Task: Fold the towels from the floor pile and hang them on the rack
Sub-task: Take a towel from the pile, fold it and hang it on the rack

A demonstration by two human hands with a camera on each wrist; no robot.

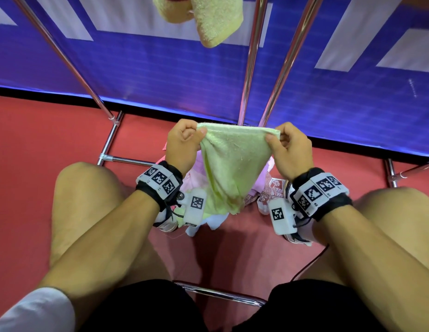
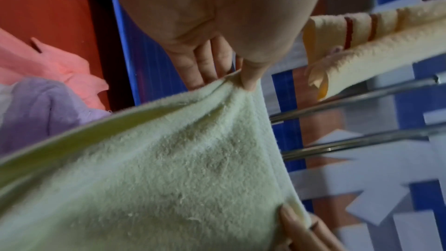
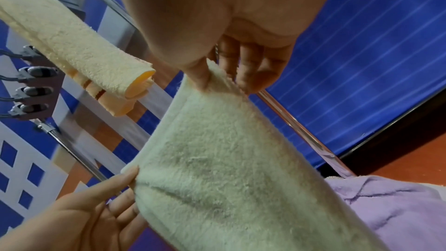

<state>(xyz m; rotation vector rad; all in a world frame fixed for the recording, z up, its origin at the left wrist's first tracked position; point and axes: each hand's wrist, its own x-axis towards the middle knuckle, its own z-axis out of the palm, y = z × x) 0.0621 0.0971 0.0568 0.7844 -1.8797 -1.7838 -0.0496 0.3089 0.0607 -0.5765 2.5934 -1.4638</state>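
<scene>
the left hand [image 1: 182, 142] and the right hand [image 1: 290, 149] each pinch a top corner of a pale green towel [image 1: 230, 164] between thumb and curled fingers, holding its upper edge taut while the rest hangs down in a point. under it, on the red floor [image 1: 40, 140] between the knees, lies the pile of pink and lilac towels [image 1: 263, 185]. farther off stands the chrome rack [image 1: 253, 61], a folded yellow towel [image 1: 208, 17] draped on it.

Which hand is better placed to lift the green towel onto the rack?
Probably neither alone: left hand and right hand each pinch a top corner of the green towel, level and equally near the rack. They should lift together.
</scene>
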